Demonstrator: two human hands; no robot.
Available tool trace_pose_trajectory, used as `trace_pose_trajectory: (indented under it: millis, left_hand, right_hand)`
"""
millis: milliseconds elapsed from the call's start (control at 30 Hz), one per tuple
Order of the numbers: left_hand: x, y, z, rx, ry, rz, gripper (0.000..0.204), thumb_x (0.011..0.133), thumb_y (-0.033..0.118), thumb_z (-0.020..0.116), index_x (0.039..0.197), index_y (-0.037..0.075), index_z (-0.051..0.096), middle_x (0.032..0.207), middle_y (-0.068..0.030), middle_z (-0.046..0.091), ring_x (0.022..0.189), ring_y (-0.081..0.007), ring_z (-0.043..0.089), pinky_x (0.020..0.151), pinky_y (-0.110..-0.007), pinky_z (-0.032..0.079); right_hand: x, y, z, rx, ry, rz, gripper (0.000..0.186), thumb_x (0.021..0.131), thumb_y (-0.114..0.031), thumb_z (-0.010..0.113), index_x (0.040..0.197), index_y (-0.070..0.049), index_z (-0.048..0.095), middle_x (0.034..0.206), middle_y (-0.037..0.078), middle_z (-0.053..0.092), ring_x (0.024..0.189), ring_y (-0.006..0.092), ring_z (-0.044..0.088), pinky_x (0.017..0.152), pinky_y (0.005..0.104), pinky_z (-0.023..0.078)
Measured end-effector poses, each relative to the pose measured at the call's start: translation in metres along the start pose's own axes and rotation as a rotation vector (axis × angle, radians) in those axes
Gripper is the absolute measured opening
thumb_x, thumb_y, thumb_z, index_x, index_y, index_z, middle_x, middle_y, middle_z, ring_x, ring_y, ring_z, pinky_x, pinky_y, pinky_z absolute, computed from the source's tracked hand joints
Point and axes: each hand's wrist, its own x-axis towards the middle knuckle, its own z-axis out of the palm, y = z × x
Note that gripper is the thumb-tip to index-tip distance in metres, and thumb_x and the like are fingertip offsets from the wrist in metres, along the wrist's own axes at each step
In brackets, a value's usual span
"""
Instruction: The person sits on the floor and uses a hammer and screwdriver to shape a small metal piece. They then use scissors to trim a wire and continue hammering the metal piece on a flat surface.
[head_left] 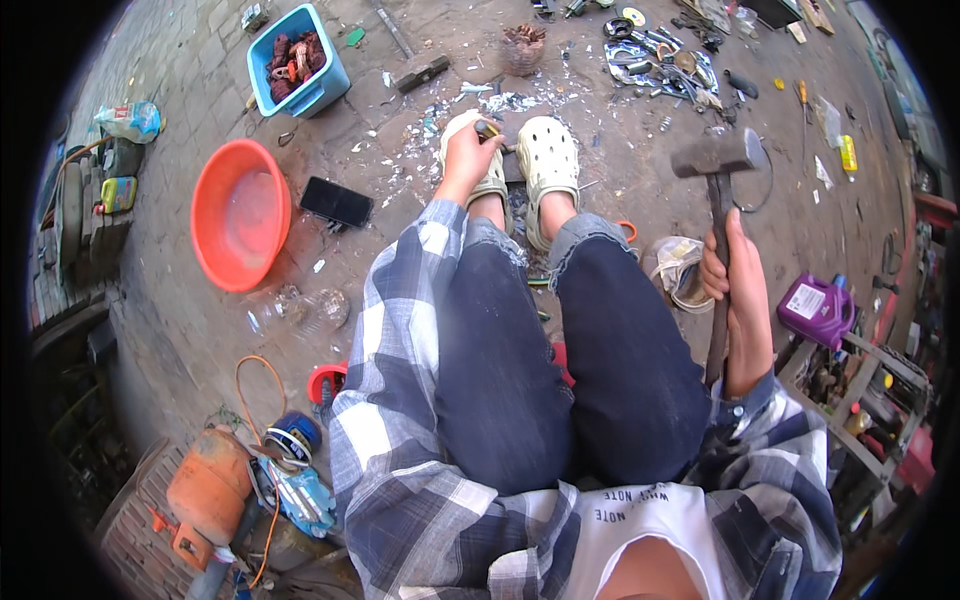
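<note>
My right hand (742, 275) is wrapped round the wooden handle of a hammer (718, 154), whose heavy, dark metal head is raised to the right of my knees. Between my feet and just over the left shoe, my left hand (468, 160) is closed on a small cylindrical piece (487, 129) with a dark and brassy end. Its exact kind is too small to make out. Pale clogs (548, 160) are on my feet, with a dark block (515, 168) partly visible between them. Shiny scraps (505, 102) lie scattered beyond the shoes.
On the left stand a blue bin (333, 82) of reddish-brown coils, an orange-red basin (283, 210) and a black phone (337, 202). Another hammer (424, 73) lies ahead, near a bowl of brown pieces (523, 52). Metal parts (660, 65) and a purple jug (815, 310) are at right.
</note>
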Motion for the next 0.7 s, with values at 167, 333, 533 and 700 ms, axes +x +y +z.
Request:
trace_pose_trajectory:
  millis: [167, 333, 533, 700]
  left_hand:
    - [-0.004, -0.016, 0.004, -0.084, 0.166, -0.059, 0.018, 0.078, 0.008, 0.074, 0.094, 0.003, 0.068, 0.089, -0.0075, 0.070, 0.084, -0.0148, 0.067, 0.074, -0.029, 0.051]
    - [-0.016, -0.004, 0.020, -0.334, 0.154, -0.130, 0.017, 0.084, 0.003, 0.069, 0.100, 0.003, 0.067, 0.095, -0.0048, 0.069, 0.088, -0.0111, 0.063, 0.078, -0.026, 0.049]
    - [-0.031, -0.003, 0.021, -0.440, 0.233, -0.094, 0.019, 0.084, 0.002, 0.069, 0.102, 0.003, 0.066, 0.093, -0.0033, 0.068, 0.086, -0.0078, 0.061, 0.077, -0.024, 0.049]
    - [-0.036, -0.009, 0.020, -0.451, 0.265, -0.047, 0.019, 0.082, 0.002, 0.071, 0.101, 0.003, 0.066, 0.090, -0.0029, 0.068, 0.082, -0.0074, 0.060, 0.075, -0.023, 0.049]
  right_hand:
    - [0.072, -0.018, 0.036, -0.166, -0.169, -0.288, 0.035, 0.098, -0.038, 0.053, 0.079, -0.010, 0.049, 0.052, -0.006, 0.038, 0.039, 0.0032, 0.032, 0.037, 0.0214, 0.024]
    - [0.167, -0.041, 0.073, -1.019, 0.079, -0.856, 0.048, 0.088, -0.048, 0.063, 0.077, -0.002, 0.058, 0.061, 0.011, 0.056, 0.058, 0.0228, 0.058, 0.054, 0.0360, 0.044]
    - [0.253, -0.012, 0.127, -1.038, -0.037, -0.898, 0.054, 0.086, -0.052, 0.063, 0.075, 0.001, 0.061, 0.058, 0.011, 0.054, 0.055, 0.0221, 0.055, 0.052, 0.0372, 0.041]
    - [0.240, 0.004, 0.159, -0.213, -0.393, -0.577, 0.054, 0.099, -0.048, 0.042, 0.071, -0.005, 0.058, 0.055, -0.002, 0.050, 0.052, 0.0036, 0.045, 0.046, 0.0202, 0.034]
